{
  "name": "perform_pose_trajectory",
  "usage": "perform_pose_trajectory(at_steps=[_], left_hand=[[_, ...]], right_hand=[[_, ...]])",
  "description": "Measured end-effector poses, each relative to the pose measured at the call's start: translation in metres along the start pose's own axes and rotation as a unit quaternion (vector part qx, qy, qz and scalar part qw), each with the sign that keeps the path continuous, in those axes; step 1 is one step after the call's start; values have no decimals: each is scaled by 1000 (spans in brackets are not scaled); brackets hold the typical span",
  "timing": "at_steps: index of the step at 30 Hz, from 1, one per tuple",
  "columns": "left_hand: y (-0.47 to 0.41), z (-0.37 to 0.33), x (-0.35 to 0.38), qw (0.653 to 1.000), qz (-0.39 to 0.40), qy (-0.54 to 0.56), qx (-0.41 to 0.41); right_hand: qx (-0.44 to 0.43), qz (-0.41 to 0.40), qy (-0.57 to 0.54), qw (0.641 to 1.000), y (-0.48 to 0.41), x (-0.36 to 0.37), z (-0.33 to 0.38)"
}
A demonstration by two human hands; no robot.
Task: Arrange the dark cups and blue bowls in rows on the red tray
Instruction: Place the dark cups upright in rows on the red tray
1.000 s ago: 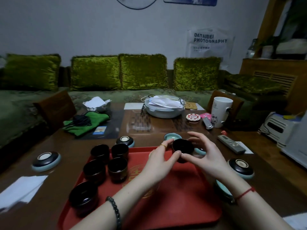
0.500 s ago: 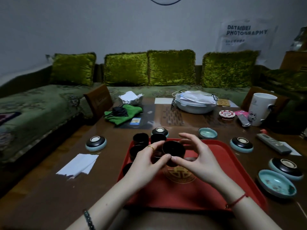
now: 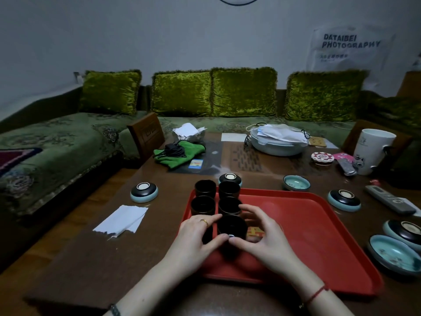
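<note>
A red tray (image 3: 307, 224) lies on the brown table. Several dark cups stand in two columns at its left end, the farthest pair (image 3: 205, 188) and a second pair (image 3: 203, 205) behind my hands. My left hand (image 3: 198, 236) and my right hand (image 3: 262, 233) both grip one dark cup (image 3: 232, 227), held low at the near end of the right column. Another cup sits mostly hidden under my left hand. Blue bowls lie around the tray: upside down ones (image 3: 144, 192) (image 3: 344, 200) (image 3: 230, 178) and upright ones (image 3: 296, 182) (image 3: 394, 254).
A white paper (image 3: 121, 220) lies left of the tray. A remote (image 3: 389, 199), a white mug (image 3: 371, 151), a covered dish (image 3: 278, 142) and a green cloth (image 3: 180, 153) sit farther back. A green sofa runs behind the table.
Both hands have brought the held cup down and left, from above the tray's middle to just behind the right column of cups. The view has also swung left.
</note>
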State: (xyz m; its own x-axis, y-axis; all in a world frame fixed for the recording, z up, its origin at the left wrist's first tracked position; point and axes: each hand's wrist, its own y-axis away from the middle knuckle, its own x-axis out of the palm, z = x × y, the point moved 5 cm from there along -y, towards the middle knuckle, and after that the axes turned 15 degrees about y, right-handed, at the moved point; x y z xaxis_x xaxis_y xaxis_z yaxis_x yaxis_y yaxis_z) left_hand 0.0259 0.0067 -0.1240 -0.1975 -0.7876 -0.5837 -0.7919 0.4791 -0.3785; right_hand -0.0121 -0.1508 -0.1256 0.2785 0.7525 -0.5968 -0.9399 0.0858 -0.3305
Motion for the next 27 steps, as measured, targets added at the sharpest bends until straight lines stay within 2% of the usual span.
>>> perform_pose_trajectory(at_steps=[6, 16, 21, 27], left_hand=[[4, 7, 0, 997, 17, -76, 30], [9, 5, -5, 997, 15, -58, 58], [7, 5, -20, 998, -27, -5, 50], [-13, 20, -50, 988, -93, 123, -13]], right_hand=[[15, 21, -17, 1000, 4, 11, -4], [20, 33, -12, 999, 6, 15, -8], [13, 59, -1, 998, 4, 10, -8], [6, 11, -23, 1000, -24, -16, -6]])
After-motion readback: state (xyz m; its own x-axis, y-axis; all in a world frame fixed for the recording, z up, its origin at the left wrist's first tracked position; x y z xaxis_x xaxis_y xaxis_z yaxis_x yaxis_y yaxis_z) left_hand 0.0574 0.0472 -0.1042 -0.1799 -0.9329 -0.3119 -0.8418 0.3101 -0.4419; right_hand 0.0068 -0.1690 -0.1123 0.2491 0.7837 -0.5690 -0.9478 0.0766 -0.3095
